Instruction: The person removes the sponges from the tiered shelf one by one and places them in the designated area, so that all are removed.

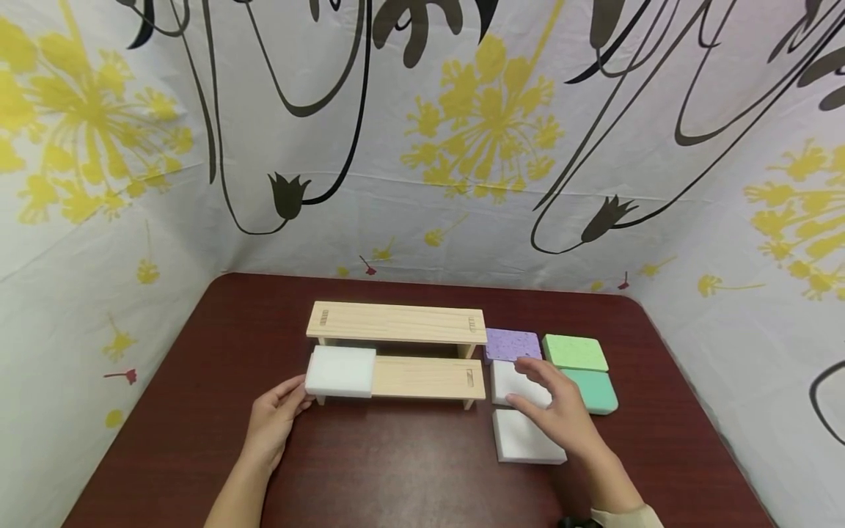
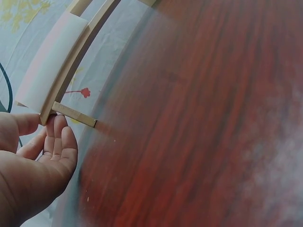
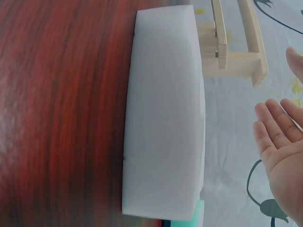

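Observation:
A two-step wooden rack (image 1: 422, 378) stands on the table. One white sponge block (image 1: 339, 370) lies flat on the left end of its lower step. At that end my left hand (image 1: 273, 422) pinches the edge of the step, thumb at the board end and fingers beneath it, as the left wrist view shows. My right hand (image 1: 564, 411) hovers with fingers spread and thumb apart, holding nothing. Under and beside it lie a white sponge block (image 1: 505, 381) and a nearer white sponge block (image 1: 524, 438), which fills much of the right wrist view.
Behind the white blocks is a purple sponge (image 1: 511, 345), close to the rack's right end. Farther right lie a light green sponge (image 1: 576, 352) and a teal sponge (image 1: 594, 391). Patterned cloth (image 1: 370, 213) hangs around the dark red-brown table (image 1: 389, 469).

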The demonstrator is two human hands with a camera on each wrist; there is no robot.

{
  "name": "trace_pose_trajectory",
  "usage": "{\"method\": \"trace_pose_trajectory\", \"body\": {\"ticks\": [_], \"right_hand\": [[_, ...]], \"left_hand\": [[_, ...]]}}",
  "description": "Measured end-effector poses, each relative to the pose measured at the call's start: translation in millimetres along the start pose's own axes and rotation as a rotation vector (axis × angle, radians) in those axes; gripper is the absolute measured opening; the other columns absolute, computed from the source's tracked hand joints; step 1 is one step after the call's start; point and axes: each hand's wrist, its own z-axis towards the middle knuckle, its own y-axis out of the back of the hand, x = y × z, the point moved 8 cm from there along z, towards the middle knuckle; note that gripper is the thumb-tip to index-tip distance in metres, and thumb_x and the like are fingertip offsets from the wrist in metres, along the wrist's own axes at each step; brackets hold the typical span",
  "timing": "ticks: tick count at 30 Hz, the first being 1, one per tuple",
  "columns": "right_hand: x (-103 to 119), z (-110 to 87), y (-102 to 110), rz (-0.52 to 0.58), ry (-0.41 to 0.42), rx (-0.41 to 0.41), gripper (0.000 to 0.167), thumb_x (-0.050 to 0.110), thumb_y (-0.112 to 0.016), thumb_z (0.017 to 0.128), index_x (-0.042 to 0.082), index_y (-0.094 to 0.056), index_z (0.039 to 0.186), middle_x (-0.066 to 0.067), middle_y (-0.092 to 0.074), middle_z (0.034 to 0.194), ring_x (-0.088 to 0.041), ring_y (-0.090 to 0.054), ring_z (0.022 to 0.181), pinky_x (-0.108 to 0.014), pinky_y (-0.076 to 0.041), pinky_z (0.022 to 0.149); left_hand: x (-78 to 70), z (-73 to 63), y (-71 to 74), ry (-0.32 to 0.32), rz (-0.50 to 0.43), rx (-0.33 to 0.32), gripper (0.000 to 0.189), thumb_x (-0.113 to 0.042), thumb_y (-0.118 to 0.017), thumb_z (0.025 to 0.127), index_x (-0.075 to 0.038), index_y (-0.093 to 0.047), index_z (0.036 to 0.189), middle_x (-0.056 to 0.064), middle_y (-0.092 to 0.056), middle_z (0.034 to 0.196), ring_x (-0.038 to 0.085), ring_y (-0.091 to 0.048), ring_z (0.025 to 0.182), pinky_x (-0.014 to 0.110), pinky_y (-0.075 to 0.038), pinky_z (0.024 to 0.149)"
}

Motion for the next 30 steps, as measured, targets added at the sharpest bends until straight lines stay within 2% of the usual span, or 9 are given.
{"method": "trace_pose_trajectory", "body": {"ticks": [9,15,17,19,25,30], "right_hand": [[2.0,4.1,-13.2,0.009,-0.011,0.035,0.064,0.010,-0.092,0.074,0.004,-0.063,0.130,-0.012,-0.067,0.124,-0.029,-0.066,0.111,-0.017,-0.049,0.099],[7.4,8.5,-23.0,-0.002,-0.010,0.058,0.066,0.014,-0.094,0.071,0.002,-0.064,0.128,-0.009,-0.069,0.122,-0.027,-0.066,0.111,-0.042,-0.056,0.095],[10.3,10.0,-26.2,-0.003,-0.008,0.065,0.066,0.014,-0.094,0.071,0.001,-0.064,0.128,-0.009,-0.069,0.121,-0.027,-0.066,0.112,-0.047,-0.056,0.094],[13.2,11.8,-29.1,0.000,-0.006,0.069,0.067,0.015,-0.094,0.071,0.002,-0.063,0.129,-0.009,-0.069,0.120,-0.027,-0.066,0.112,-0.046,-0.056,0.094],[20.9,19.7,-37.7,0.029,0.022,0.077,0.066,0.015,-0.094,0.072,0.005,-0.063,0.130,-0.009,-0.068,0.122,-0.023,-0.065,0.115,-0.035,-0.055,0.097],[29.3,25.7,-45.0,0.050,0.050,0.091,0.064,0.015,-0.092,0.075,0.002,-0.063,0.130,-0.009,-0.068,0.123,-0.023,-0.064,0.115,-0.038,-0.056,0.096]], "left_hand": [[0.6,0.5,-0.2,0.000,0.000,-0.003,0.037,-0.012,-0.055,0.106,0.008,-0.056,0.137,0.008,-0.068,0.115,0.008,-0.065,0.092,0.020,-0.057,0.084],[0.6,-0.5,-0.2,-0.002,-0.001,-0.001,0.037,-0.012,-0.056,0.106,0.007,-0.057,0.137,0.009,-0.068,0.116,0.008,-0.065,0.093,0.021,-0.057,0.085],[0.7,-0.5,0.0,-0.003,-0.002,-0.002,0.037,-0.012,-0.056,0.106,0.007,-0.057,0.137,0.008,-0.069,0.115,0.008,-0.065,0.093,0.021,-0.057,0.085],[0.9,-0.4,0.4,-0.001,-0.002,-0.002,0.037,-0.012,-0.056,0.106,0.007,-0.057,0.137,0.007,-0.069,0.114,0.008,-0.065,0.093,0.021,-0.057,0.084],[1.6,0.0,1.5,0.003,-0.008,-0.001,0.037,-0.012,-0.055,0.106,0.008,-0.056,0.137,0.007,-0.069,0.113,0.008,-0.065,0.092,0.021,-0.057,0.084],[1.4,0.0,0.7,0.000,-0.016,0.008,0.037,-0.011,-0.056,0.106,0.008,-0.056,0.137,0.009,-0.068,0.116,0.007,-0.065,0.093,0.021,-0.057,0.085]]}}
